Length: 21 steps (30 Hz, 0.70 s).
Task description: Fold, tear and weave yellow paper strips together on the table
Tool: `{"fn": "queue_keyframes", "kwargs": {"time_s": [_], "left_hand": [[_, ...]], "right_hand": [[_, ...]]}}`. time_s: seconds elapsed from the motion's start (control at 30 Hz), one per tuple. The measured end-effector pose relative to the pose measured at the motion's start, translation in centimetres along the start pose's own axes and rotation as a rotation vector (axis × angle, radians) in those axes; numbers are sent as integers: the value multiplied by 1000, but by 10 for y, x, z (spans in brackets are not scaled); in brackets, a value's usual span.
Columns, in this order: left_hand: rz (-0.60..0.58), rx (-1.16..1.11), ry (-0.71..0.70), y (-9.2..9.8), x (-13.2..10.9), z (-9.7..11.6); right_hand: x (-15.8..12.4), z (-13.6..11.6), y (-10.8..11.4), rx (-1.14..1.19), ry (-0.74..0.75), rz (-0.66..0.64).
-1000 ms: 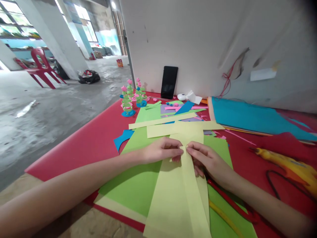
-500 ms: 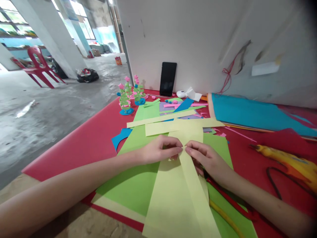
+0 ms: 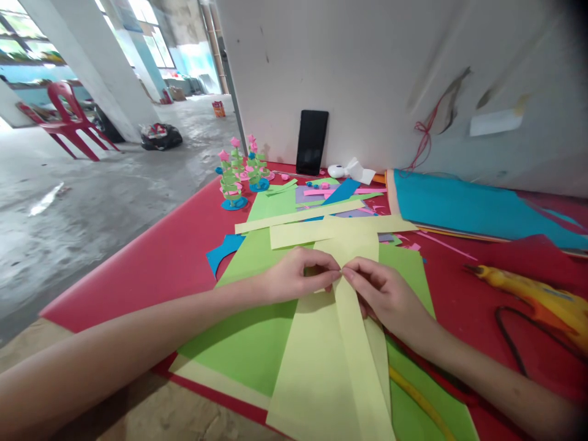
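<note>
My left hand [image 3: 301, 274] and my right hand [image 3: 383, 294] meet above the pale yellow paper. Thumbs and forefingers of both hands pinch the far end of a pale yellow paper strip [image 3: 361, 355]. That strip runs back towards me over a wider pale yellow sheet [image 3: 307, 367]. Underneath lies a green sheet [image 3: 248, 331]. Two more pale yellow strips lie crosswise beyond my fingers, a thin strip [image 3: 261, 222] and a wider strip [image 3: 298, 234]. A curved yellow handle-like piece [image 3: 416, 395] shows below my right wrist; its other end is hidden.
A yellow glue gun [image 3: 528, 294] with a dark cord lies at right. Small paper trees [image 3: 233, 184] stand at back left, and a phone [image 3: 312, 142] leans on the wall. Blue sheets [image 3: 459, 205], a blue scrap [image 3: 223, 251] and coloured scraps lie on the red covering [image 3: 151, 263].
My fingertips have come closer together at the strip's end. The strip's near end has shifted slightly left. The red piece under my right wrist is now mostly out of sight.
</note>
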<state>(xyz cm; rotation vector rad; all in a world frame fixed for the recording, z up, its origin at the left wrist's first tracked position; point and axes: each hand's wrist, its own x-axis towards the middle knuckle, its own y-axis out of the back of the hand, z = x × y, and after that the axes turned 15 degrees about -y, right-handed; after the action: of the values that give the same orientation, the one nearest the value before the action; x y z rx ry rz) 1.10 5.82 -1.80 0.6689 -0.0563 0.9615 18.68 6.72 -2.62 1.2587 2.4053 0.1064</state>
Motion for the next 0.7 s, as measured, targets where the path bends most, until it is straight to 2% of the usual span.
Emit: {"fn": "queue_keyframes", "kwargs": {"time_s": [0.27, 0.57, 0.7], "left_hand": [[40, 103, -28, -2, 1, 1], [136, -19, -29, -9, -1, 9], [150, -130, 29, -10, -1, 7]], "right_hand": [[-1, -1, 0, -16, 18, 47], [-8, -5, -2, 38, -6, 43], [-7, -5, -2, 46, 12, 75]]}}
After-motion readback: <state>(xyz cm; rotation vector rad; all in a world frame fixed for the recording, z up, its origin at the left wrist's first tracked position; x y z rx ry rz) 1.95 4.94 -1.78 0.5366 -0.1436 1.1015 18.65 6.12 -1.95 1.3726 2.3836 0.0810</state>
